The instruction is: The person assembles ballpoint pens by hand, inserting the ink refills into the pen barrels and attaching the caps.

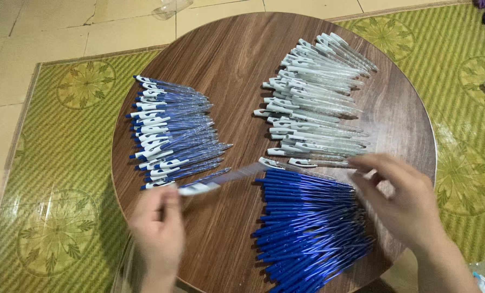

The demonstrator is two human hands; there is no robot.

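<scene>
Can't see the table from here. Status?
Left hand holds a pen. Right hand reaches at clear barrels. Nothing blocking.

Round brown wooden table (242,49): one. Piles on it: three. Pile of finished blue pens with white clips (172,133): too many to count, dozens. Pile of clear empty pen shells with white clips (316,97): dozens too. Pile of thin blue ink sticks (307,228): dozens. Green woven mats with leaf circles (63,163): two. Hands: two, left hand (156,228), right hand (402,198).
</scene>
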